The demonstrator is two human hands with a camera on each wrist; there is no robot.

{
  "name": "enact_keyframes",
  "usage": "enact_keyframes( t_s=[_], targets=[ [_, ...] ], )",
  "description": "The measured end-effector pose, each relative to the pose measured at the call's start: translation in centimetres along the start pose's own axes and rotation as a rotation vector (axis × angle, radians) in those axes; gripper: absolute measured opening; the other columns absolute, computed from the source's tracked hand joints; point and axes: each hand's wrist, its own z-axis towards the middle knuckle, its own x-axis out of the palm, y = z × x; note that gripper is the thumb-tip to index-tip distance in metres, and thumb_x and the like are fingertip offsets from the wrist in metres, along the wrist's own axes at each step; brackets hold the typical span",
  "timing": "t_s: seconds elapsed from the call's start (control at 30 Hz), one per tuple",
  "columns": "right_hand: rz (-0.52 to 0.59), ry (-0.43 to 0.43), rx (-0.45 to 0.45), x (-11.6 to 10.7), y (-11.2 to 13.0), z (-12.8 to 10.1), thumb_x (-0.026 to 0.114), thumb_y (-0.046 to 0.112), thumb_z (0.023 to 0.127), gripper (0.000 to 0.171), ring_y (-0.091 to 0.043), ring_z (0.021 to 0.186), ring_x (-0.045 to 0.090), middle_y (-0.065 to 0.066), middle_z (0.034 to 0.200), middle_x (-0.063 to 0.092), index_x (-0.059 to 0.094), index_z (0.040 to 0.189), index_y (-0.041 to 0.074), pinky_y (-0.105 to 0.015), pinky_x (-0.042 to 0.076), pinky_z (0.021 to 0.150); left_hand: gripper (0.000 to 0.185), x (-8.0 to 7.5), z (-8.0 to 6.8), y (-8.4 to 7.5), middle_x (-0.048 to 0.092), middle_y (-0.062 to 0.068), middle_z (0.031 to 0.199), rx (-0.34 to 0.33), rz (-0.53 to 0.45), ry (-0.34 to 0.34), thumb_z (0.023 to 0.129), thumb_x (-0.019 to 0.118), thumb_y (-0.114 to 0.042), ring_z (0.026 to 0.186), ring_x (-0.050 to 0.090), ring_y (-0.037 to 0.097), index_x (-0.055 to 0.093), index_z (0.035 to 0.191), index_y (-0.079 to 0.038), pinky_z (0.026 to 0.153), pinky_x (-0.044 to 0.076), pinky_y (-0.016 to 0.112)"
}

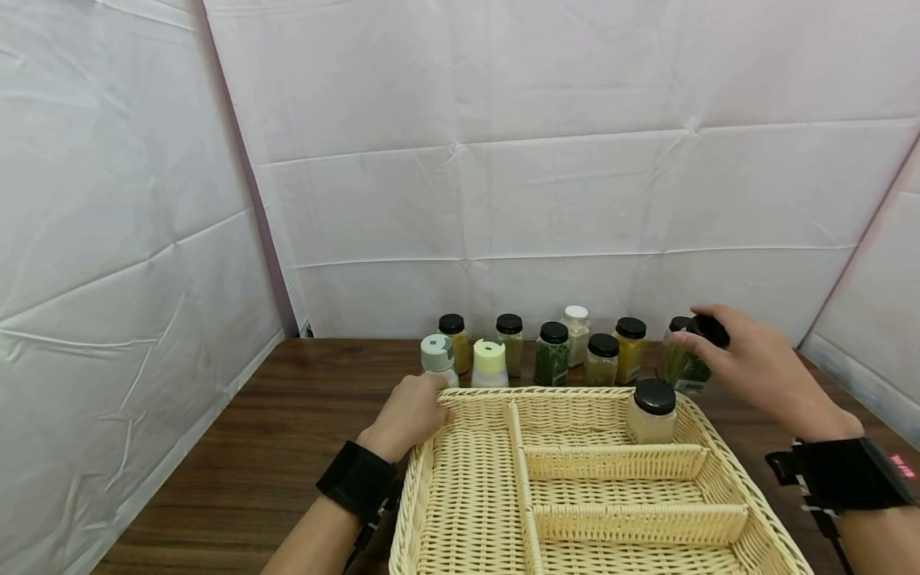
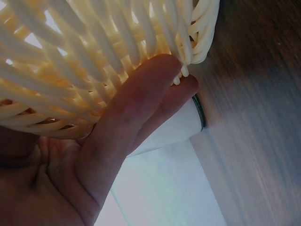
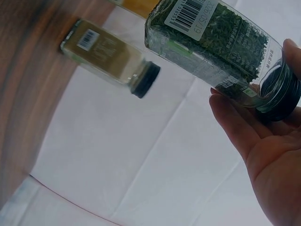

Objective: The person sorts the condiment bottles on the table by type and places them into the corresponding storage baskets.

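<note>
My right hand holds a glass jar of dried green herbs by its black-lid end, tilted, to the right of the basket's far corner. A jar of tan powder with a black lid stands apart from that hand in the right wrist view. My left hand grips the far left corner of a pale wicker basket, its fingers lying against the weave in the left wrist view. Inside the basket's far right compartment stands a jar of beige powder with a black lid.
Behind the basket several jars stand in a loose row, among them a green herb jar and a white-lidded jar. A grey-capped bottle and a yellow-capped bottle are near my left hand. White sheets enclose the wooden table.
</note>
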Motion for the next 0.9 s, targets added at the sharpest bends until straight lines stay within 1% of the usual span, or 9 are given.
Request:
enact_keyframes(
  t_s=[0.1, 0.13, 0.27, 0.37, 0.47, 0.53, 0.67, 0.83, 0.9],
  targets=[
    [0.008, 0.002, 0.005, -0.5, 0.4, -0.1, 0.061, 0.036, 0.111, 0.064, -0.054, 0.120, 0.056, -0.037, 0.140, 0.054, 0.042, 0.155, -0.007, -0.064, 0.044, 0.090, 0.013, 0.0, 0.0, 0.0, 0.072, 0.011, 0.092, -0.001, 0.008, 0.001, 0.090, 0.081, -0.001, 0.075, 0.064, 0.018, 0.074, 0.100, -0.001, 0.070, 0.056, 0.036],
    [0.010, 0.000, 0.011, -0.6, 0.6, -0.1, 0.060, 0.037, 0.111, 0.066, -0.054, 0.122, 0.054, -0.037, 0.142, 0.052, 0.041, 0.156, -0.006, -0.065, 0.043, 0.092, 0.013, 0.0, 0.0, 0.0, 0.072, 0.012, 0.092, -0.003, 0.007, 0.002, 0.090, 0.081, -0.001, 0.075, 0.065, 0.018, 0.074, 0.101, -0.001, 0.070, 0.056, 0.036],
    [0.001, -0.056, -0.001, -1.2, 1.1, -0.2, 0.063, 0.034, 0.110, 0.063, -0.056, 0.123, 0.052, -0.037, 0.143, 0.052, 0.043, 0.156, -0.005, -0.067, 0.040, 0.094, 0.012, 0.0, 0.0, 0.0, 0.072, 0.011, 0.090, -0.003, 0.003, 0.006, 0.090, 0.081, -0.001, 0.073, 0.063, 0.018, 0.074, 0.100, -0.001, 0.069, 0.055, 0.035],
    [-0.020, -0.121, -0.026, -1.5, 1.4, -0.2, 0.066, 0.028, 0.109, 0.058, -0.056, 0.119, 0.054, -0.037, 0.138, 0.055, 0.048, 0.152, -0.005, -0.067, 0.039, 0.092, 0.011, 0.0, 0.1, 0.1, 0.071, 0.010, 0.088, -0.001, 0.002, 0.006, 0.090, 0.081, -0.001, 0.072, 0.062, 0.016, 0.074, 0.098, -0.001, 0.068, 0.054, 0.035],
    [-0.032, -0.160, -0.036, -1.9, 1.8, -0.3, 0.068, 0.026, 0.108, 0.055, -0.054, 0.115, 0.056, -0.037, 0.133, 0.058, 0.050, 0.150, -0.005, -0.067, 0.040, 0.090, 0.010, 0.0, 0.2, 0.1, 0.071, 0.009, 0.087, 0.001, 0.006, 0.004, 0.090, 0.081, 0.000, 0.071, 0.061, 0.016, 0.074, 0.097, -0.002, 0.068, 0.054, 0.034],
    [-0.034, -0.173, -0.033, -2.1, 2.2, -0.4, 0.068, 0.026, 0.108, 0.056, -0.053, 0.112, 0.058, -0.037, 0.132, 0.058, 0.050, 0.150, -0.005, -0.066, 0.040, 0.089, 0.010, 0.0, 0.2, 0.2, 0.070, 0.008, 0.086, 0.003, 0.005, 0.004, 0.090, 0.081, 0.000, 0.070, 0.060, 0.016, 0.074, 0.096, -0.002, 0.068, 0.054, 0.034],
    [-0.074, -0.204, -0.041, -2.5, 2.9, -0.5, 0.068, 0.028, 0.107, 0.055, -0.049, 0.098, 0.062, -0.036, 0.128, 0.060, 0.053, 0.148, -0.005, -0.064, 0.042, 0.082, 0.010, 0.1, 0.2, 0.3, 0.070, 0.008, 0.085, 0.012, 0.001, 0.005, 0.090, 0.081, 0.000, 0.069, 0.060, 0.016, 0.073, 0.096, -0.002, 0.067, 0.053, 0.033],
    [-0.101, -0.223, -0.038, -3.0, 3.9, -0.8, 0.068, 0.029, 0.107, 0.054, -0.050, 0.093, 0.064, -0.037, 0.128, 0.061, 0.054, 0.147, -0.006, -0.064, 0.044, 0.079, 0.011, 0.1, 0.1, 0.2, 0.071, 0.009, 0.085, 0.023, 0.002, 0.003, 0.089, 0.082, 0.000, 0.069, 0.061, 0.016, 0.074, 0.097, -0.001, 0.066, 0.052, 0.033],
    [-0.104, -0.224, -0.046, -3.1, 4.3, -0.9, 0.068, 0.029, 0.107, 0.054, -0.050, 0.095, 0.063, -0.036, 0.128, 0.062, 0.054, 0.147, -0.005, -0.064, 0.044, 0.080, 0.011, 0.1, 0.1, 0.2, 0.071, 0.009, 0.086, 0.021, 0.002, 0.005, 0.089, 0.082, 0.000, 0.069, 0.061, 0.016, 0.074, 0.097, -0.001, 0.066, 0.052, 0.033]
  ],
)
